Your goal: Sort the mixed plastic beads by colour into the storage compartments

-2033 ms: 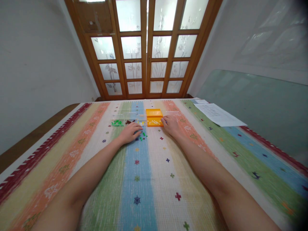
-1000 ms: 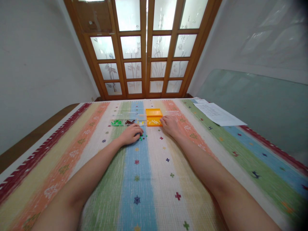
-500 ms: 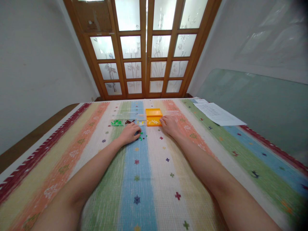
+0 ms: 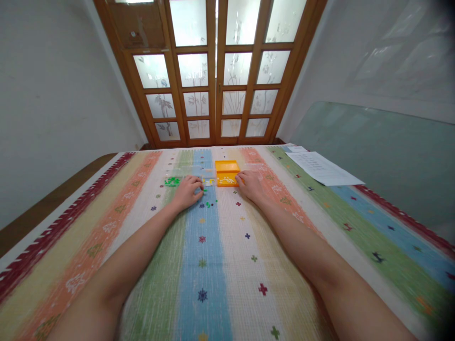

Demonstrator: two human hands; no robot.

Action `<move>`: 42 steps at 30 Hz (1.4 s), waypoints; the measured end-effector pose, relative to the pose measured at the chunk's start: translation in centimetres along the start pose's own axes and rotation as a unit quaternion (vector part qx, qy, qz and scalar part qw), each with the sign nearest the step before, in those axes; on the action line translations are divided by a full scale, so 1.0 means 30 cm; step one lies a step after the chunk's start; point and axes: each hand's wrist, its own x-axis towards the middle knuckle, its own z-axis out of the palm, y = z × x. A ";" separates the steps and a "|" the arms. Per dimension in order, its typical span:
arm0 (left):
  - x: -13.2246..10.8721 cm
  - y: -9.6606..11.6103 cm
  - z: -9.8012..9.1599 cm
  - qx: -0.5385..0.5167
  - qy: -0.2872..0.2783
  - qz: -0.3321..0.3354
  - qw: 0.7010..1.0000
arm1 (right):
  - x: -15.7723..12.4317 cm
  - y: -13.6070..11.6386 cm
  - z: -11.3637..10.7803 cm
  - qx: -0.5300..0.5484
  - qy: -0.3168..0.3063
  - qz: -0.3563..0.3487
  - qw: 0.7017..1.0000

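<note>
My left hand (image 4: 189, 193) is closed in a pinch, with a small green piece (image 4: 205, 190) showing at its fingertips. It hovers over the front of a clear box that holds green pieces (image 4: 172, 182) on the left and yellow and white pieces (image 4: 209, 181) on the right; the dark pieces between are hidden by the hand. Several loose green pieces (image 4: 208, 204) lie on the cloth in front. My right hand (image 4: 250, 184) has its fingers closed at the right edge of an open orange box (image 4: 227, 166). Small white pieces (image 4: 226, 180) lie in that box.
A striped cloth (image 4: 227, 265) covers the table. Behind my right hand is a clear lid-like sheet (image 4: 254, 167). White paper sheets (image 4: 322, 168) lie at the back right, and a glass-paned wooden door (image 4: 213, 94) stands beyond the table.
My left hand has shifted up and to the left, from beside the loose green pieces to over the clear box's front, covering the dark pieces. My right hand stays at the orange box.
</note>
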 end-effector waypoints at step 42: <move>-0.028 -0.155 0.017 0.061 0.138 -0.151 0.977 | -0.056 -0.352 0.066 0.016 -0.163 -0.208 0.964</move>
